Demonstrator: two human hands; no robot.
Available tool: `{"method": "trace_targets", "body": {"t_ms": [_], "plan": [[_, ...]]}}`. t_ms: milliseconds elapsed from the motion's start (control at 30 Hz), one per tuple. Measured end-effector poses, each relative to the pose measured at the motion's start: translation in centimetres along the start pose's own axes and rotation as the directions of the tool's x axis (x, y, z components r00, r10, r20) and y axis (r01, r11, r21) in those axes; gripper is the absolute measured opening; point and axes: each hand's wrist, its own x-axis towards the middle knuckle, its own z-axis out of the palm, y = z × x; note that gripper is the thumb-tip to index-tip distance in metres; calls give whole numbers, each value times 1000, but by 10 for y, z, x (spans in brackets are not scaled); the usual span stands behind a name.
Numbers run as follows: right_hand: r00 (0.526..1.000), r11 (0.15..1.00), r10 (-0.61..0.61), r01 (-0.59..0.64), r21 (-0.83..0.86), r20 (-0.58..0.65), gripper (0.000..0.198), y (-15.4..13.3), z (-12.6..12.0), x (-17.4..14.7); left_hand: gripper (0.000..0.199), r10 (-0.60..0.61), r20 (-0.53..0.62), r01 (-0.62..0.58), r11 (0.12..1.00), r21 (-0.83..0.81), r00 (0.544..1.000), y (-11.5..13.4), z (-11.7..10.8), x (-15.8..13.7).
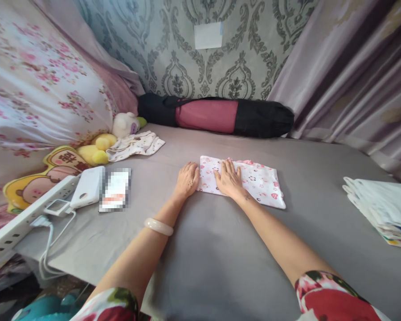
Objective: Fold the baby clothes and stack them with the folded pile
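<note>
A folded white cloth (pixel 260 180) with pink hearts and small dark figures lies flat on the grey sheet (pixel 207 249). My right hand (pixel 230 179) rests palm down on the cloth, its fingers spread. Beside the cloth's left edge, my left hand (pixel 187 179) lies flat on the sheet with the fingertips pointing away from me. Its fingers are close together and grip nothing. A bit of pink fabric (pixel 245 162) shows along the cloth's far edge. Whether the cloth is a garment, I cannot tell.
On the left are a blurred phone (pixel 115 189), a white power bank (pixel 88 186), a power strip (pixel 30 218), a crumpled printed cloth (pixel 135 146) and plush toys (pixel 98 149). A black and pink long bag (pixel 207 116) lies along the wall. Folded cloths (pixel 384 205) are stacked at right.
</note>
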Motion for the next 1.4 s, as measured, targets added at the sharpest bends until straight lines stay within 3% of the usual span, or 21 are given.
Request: {"method": "trace_targets", "body": {"t_ms": [300,733,1000,1133,1400], "plan": [[996,996,-87,87,34,3,63,-33,-1,5,35,10,-26,-10,1000,-26,1000,-3,-2,2],[997,996,-83,83,32,-10,59,-39,3,9,36,-14,-78,10,998,-54,997,-3,-4,4],[978,978,-205,207,38,-34,56,-56,4,28,38,-47,-101,33,991,-129,994,-3,-8,5],[982,980,-188,186,64,15,55,-57,6,32,36,-71,-124,49,985,-168,990,-3,-7,5],[982,977,-187,189,94,-31,55,-57,7,23,35,-61,-130,36,983,-182,990,-6,-6,5]]}}
